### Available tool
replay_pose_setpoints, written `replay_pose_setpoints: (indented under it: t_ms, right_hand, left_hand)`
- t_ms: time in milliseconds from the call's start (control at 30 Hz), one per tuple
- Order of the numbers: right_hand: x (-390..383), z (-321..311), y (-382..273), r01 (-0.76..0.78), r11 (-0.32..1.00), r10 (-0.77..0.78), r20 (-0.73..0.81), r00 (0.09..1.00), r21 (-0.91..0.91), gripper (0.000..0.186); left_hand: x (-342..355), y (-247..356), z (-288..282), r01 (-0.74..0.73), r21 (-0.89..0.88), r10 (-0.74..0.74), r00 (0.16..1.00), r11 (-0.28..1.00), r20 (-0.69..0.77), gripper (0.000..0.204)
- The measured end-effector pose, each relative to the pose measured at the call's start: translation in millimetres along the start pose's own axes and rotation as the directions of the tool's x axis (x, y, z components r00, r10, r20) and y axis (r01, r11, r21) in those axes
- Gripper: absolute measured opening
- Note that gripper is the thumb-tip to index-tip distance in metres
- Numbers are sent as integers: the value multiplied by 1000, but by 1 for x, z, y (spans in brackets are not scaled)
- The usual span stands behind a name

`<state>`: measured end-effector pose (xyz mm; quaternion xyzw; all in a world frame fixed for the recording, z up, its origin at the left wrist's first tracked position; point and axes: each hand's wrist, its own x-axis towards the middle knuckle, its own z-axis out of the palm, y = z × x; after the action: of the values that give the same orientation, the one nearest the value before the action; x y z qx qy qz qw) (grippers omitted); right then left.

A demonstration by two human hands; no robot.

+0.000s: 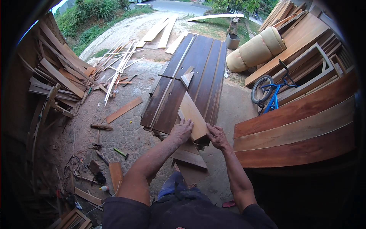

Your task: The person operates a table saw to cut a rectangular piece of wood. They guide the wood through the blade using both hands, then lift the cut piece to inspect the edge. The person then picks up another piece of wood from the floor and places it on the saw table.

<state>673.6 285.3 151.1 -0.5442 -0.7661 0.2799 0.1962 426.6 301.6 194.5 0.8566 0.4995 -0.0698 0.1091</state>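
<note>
One board, pale, held between left hand, part-curled over its left edge, and right hand, half-closed on its near right corner, presumably for steadiness, bench lying just beyond both.

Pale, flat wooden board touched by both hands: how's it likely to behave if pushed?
Pale, flat wooden board: probably stiff, since its long edges look straight. Unlikely to roll, given its broad flat face. Might slide readily, as that face looks smooth.
</note>
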Motion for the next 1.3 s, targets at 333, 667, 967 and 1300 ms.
replay_pose_setpoints:
  t_ms: [333, 667, 967, 1300]
  right_hand:
    - [-31, 34, -92, -157, 948, 87, -249, 965, -276, 63]
    - [-37, 57, -105, -379, 914, 360, -141, 922, -145, 70]
    - [-27, 55, -96, -367, 910, 373, -6, 928, -194, 79]
    - [-19, 55, -92, -391, 914, 389, -38, 920, -110, 76]
  left_hand:
    - [-4, 5, -15, 14, 18, -14, 999, 1000, 29, 56]
    - [2, 0, 3, 33, 10, -33, 999, 999, 8, 51]
    - [0, -1, 2, 26, -21, -26, 1000, 999, -3, 53]
    - [5, 1, -4, 44, 4, -44, 998, 999, 40, 54]
